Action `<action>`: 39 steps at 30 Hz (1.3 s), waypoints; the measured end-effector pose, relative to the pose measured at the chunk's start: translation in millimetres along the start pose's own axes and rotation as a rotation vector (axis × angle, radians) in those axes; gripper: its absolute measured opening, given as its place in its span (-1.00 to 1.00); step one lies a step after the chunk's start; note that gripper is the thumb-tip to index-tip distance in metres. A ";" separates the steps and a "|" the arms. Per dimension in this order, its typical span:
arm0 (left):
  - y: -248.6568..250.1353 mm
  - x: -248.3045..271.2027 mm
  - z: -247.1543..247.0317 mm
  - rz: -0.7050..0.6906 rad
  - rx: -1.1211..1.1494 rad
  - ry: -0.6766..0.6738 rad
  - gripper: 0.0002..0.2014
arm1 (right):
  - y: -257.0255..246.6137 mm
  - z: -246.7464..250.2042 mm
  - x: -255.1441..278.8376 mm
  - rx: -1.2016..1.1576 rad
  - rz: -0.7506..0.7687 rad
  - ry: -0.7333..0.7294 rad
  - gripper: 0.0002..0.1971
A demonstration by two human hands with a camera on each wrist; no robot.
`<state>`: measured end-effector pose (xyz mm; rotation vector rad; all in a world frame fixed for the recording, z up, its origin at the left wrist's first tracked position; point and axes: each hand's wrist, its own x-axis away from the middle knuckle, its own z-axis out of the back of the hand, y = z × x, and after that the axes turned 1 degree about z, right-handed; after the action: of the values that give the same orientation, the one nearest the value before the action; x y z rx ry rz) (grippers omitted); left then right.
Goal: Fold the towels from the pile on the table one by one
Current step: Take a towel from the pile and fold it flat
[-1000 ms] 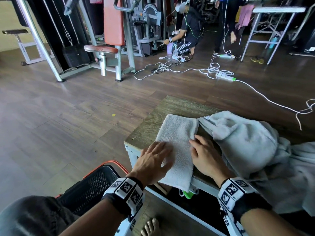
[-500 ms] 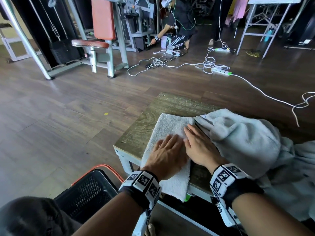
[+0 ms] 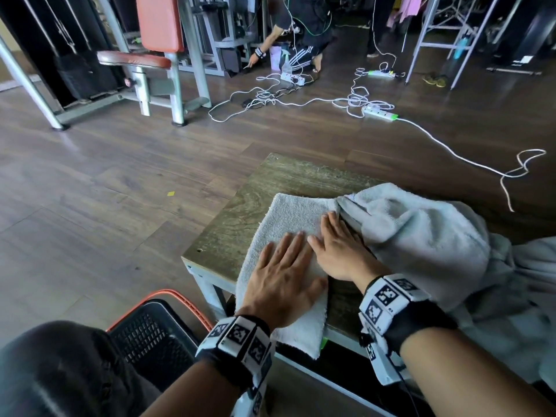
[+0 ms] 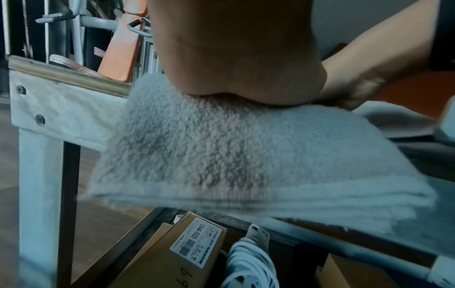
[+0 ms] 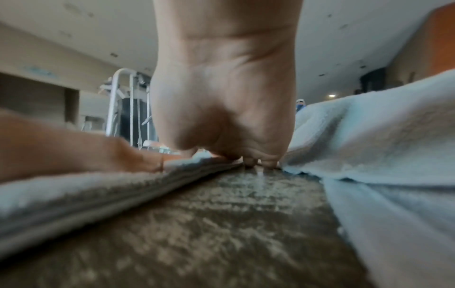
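Observation:
A folded light grey towel lies lengthwise on the wooden table, its near end drooping over the front edge. My left hand lies flat on it, fingers straight. My right hand lies flat along the towel's right edge, fingertips near its far corner. To the right sits the pile of grey towels, touching the right hand's side. In the left wrist view the palm presses the layered towel. In the right wrist view the palm rests between the folded towel and the pile.
A black basket with an orange rim stands on the floor left of my knee. Boxes and a coiled white cable lie under the table. Gym machines, cables and a crouching person fill the far floor.
Both hands slid forward along the folded towel, away from the front edge. The left hand moved right, close beside the right hand.

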<state>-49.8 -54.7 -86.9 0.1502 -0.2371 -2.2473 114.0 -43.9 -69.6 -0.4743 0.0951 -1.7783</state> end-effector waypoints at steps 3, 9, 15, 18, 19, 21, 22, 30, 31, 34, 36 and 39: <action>-4.2 -14.6 1.5 0.093 0.011 -0.022 -0.31 | 1.9 11.1 21.8 -0.066 0.013 -0.029 -0.28; -10.1 -59.8 20.3 0.253 0.317 -0.091 -0.40 | 9.5 5.3 88.2 -0.121 0.185 -0.062 -0.39; -50.7 -9.7 17.0 -0.043 0.273 0.277 -0.58 | 10.0 3.6 124.3 -0.128 0.225 -0.063 -0.16; -67.9 19.6 10.9 -0.234 0.324 0.340 -0.48 | 5.6 1.5 132.3 -0.067 0.181 -0.058 -0.17; -69.8 27.6 12.0 -0.232 0.340 0.305 -0.34 | 5.0 -1.1 133.2 -0.075 0.183 -0.050 -0.17; -72.8 41.9 13.1 -0.181 0.321 0.208 -0.10 | 6.5 -7.7 134.0 -0.117 0.196 -0.035 -0.16; -72.7 48.8 13.3 -0.153 0.276 0.153 -0.03 | 8.6 -11.1 134.1 -0.134 0.200 -0.028 -0.15; -51.9 76.5 5.4 -0.041 0.026 0.208 0.05 | 10.3 -30.0 143.1 -0.112 0.210 0.144 -0.25; -48.9 78.8 6.1 -0.030 0.037 0.218 0.01 | 9.4 -32.4 144.8 -0.095 0.200 0.162 -0.29; -43.7 83.8 11.7 -0.027 0.080 0.212 -0.05 | 9.4 -38.0 147.3 -0.105 0.179 0.212 -0.42; -43.0 88.2 16.9 -0.005 0.048 0.183 -0.06 | 11.9 -40.3 147.9 -0.136 0.196 0.252 -0.53; -43.0 97.9 24.2 0.049 -0.026 0.118 -0.03 | 16.0 -38.2 147.8 -0.178 0.270 0.356 -0.78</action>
<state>-148.5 -100.9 -75.5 0.2588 -0.1465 -2.1836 87.3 -195.1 -70.2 -0.2518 0.5459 -1.5772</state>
